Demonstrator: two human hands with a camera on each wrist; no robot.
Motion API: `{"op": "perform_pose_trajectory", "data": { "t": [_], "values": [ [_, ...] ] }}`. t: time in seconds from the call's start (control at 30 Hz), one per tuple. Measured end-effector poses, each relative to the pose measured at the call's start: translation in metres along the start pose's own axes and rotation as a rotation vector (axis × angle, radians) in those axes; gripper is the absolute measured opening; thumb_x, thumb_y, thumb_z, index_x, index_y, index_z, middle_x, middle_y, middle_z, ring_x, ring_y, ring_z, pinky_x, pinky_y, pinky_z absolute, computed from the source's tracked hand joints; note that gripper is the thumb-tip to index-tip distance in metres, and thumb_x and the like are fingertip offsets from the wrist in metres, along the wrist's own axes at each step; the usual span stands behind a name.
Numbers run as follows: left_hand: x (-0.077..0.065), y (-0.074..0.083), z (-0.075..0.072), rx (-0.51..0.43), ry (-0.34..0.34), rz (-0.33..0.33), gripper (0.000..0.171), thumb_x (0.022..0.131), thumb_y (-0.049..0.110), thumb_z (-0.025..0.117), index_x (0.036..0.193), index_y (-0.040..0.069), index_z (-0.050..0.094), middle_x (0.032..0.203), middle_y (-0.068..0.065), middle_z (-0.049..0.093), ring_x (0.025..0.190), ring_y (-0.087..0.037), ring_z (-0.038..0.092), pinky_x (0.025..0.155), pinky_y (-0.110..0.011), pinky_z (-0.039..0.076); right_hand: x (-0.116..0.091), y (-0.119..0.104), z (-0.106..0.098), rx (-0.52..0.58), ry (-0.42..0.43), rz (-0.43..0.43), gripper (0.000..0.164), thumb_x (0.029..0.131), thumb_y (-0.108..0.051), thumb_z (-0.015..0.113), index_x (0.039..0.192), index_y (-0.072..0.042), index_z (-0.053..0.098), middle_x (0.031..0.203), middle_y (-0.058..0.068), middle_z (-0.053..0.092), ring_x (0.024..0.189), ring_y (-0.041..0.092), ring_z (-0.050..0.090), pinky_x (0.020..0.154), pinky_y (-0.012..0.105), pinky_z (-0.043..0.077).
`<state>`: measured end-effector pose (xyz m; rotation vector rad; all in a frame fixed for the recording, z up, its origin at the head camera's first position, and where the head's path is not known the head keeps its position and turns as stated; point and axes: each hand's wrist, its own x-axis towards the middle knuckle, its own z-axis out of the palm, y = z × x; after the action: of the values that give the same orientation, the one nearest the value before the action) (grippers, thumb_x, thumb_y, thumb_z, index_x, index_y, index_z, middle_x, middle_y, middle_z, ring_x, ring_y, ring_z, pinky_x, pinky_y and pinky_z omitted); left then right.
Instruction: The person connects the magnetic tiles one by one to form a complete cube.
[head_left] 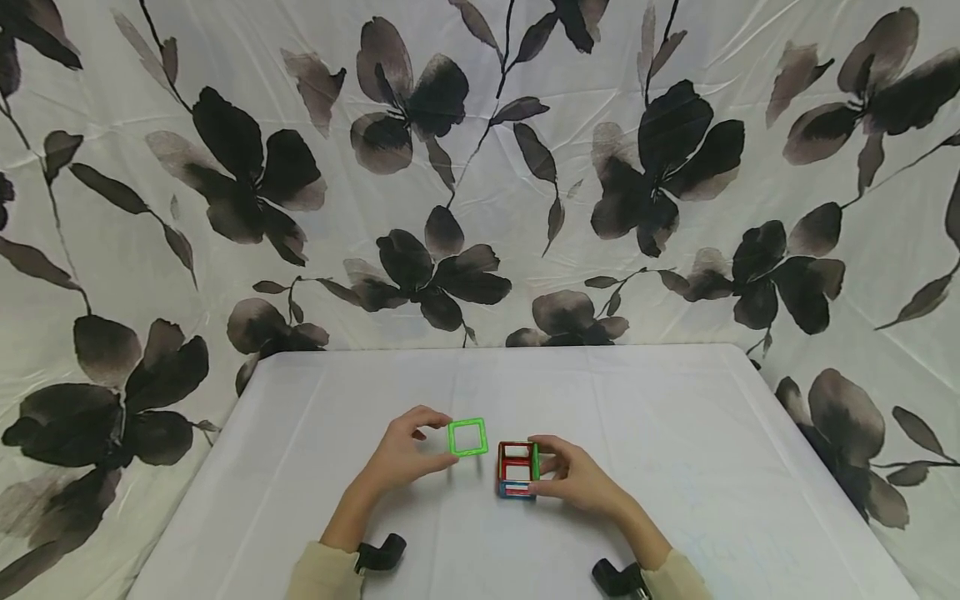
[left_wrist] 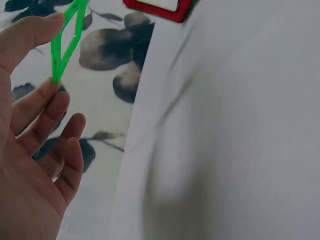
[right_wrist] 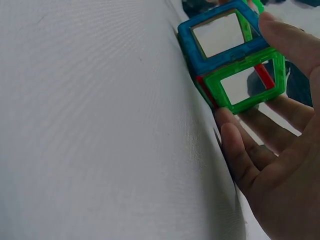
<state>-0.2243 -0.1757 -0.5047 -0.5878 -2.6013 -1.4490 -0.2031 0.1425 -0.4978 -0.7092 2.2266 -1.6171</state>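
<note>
My left hand [head_left: 405,450] pinches a green square magnetic tile [head_left: 468,455] by its left side, thumb and fingers at its corners. In the left wrist view the green tile [left_wrist: 56,60] sits between thumb and fingertip, the other fingers loosely bent. Just to the right, a box of magnetic tiles [head_left: 517,488] with red, blue and green sides stands on the table, its top uncovered. My right hand [head_left: 581,479] grips the box from the right, thumb on the near blue side. The right wrist view shows the blue tile [right_wrist: 197,57] beside a green tile [right_wrist: 220,90], fingers below them.
A white cloth covers the table [head_left: 675,417]. Behind and around it hangs a pale curtain [head_left: 525,192] with dark flowers. Black wrist mounts [head_left: 386,552] are strapped at both sleeves.
</note>
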Motion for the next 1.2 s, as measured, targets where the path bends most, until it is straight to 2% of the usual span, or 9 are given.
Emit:
{"op": "perform_pose_trajectory", "data": {
  "t": [0.23,0.6,0.73,0.87,1.0,1.2],
  "values": [
    [0.005,0.005,0.022,-0.023,-0.044,0.056,0.046,0.07,0.027,0.089,0.111,0.019,0.07,0.107,0.01,0.063,0.103,-0.028,0.058,0.078,-0.048,0.049,0.001,0.002,-0.001,0.029,-0.018,0.012,0.066,0.084,-0.006,0.076,0.138,0.009,0.043,0.128,0.03,0.052,0.101,0.04,0.059,0.071,0.026,0.05],
    [0.008,0.006,0.046,-0.039,-0.082,0.082,0.045,0.069,0.031,0.089,0.109,0.023,0.07,0.103,0.015,0.063,0.099,-0.022,0.06,0.077,-0.041,0.049,0.002,0.007,-0.002,0.027,-0.026,-0.018,0.065,0.084,-0.006,0.075,0.138,0.009,0.043,0.129,0.029,0.052,0.099,0.041,0.06,0.069,0.026,0.051],
    [0.009,0.006,0.052,-0.047,-0.094,0.103,0.044,0.07,0.031,0.088,0.109,0.022,0.07,0.103,0.013,0.063,0.099,-0.022,0.059,0.076,-0.039,0.049,0.005,0.02,-0.001,0.046,-0.028,-0.033,0.064,0.085,-0.006,0.075,0.139,0.007,0.043,0.129,0.026,0.053,0.1,0.042,0.061,0.067,0.026,0.051],
    [0.01,0.009,0.055,-0.056,-0.107,0.104,0.043,0.07,0.031,0.088,0.109,0.022,0.07,0.103,0.014,0.063,0.099,-0.02,0.059,0.077,-0.039,0.049,0.008,0.036,0.0,0.039,-0.021,-0.032,0.065,0.085,-0.008,0.076,0.14,0.001,0.044,0.13,0.02,0.054,0.1,0.036,0.062,0.068,0.026,0.051],
    [0.011,0.011,0.058,-0.059,-0.111,0.114,0.043,0.071,0.03,0.088,0.108,0.019,0.071,0.103,0.011,0.064,0.098,-0.02,0.059,0.076,-0.042,0.049,0.009,0.04,0.0,0.044,-0.021,-0.037,0.065,0.084,-0.012,0.077,0.14,-0.002,0.045,0.131,0.019,0.054,0.099,0.031,0.063,0.068,0.027,0.051],
    [0.012,0.012,0.063,-0.046,-0.112,0.136,0.042,0.071,0.03,0.088,0.107,0.018,0.071,0.101,0.011,0.064,0.097,-0.018,0.059,0.076,-0.04,0.049,0.009,0.039,-0.001,0.053,-0.031,-0.058,0.067,0.085,-0.012,0.076,0.141,0.004,0.042,0.131,0.025,0.052,0.098,0.028,0.064,0.068,0.027,0.052]
  ]
}}
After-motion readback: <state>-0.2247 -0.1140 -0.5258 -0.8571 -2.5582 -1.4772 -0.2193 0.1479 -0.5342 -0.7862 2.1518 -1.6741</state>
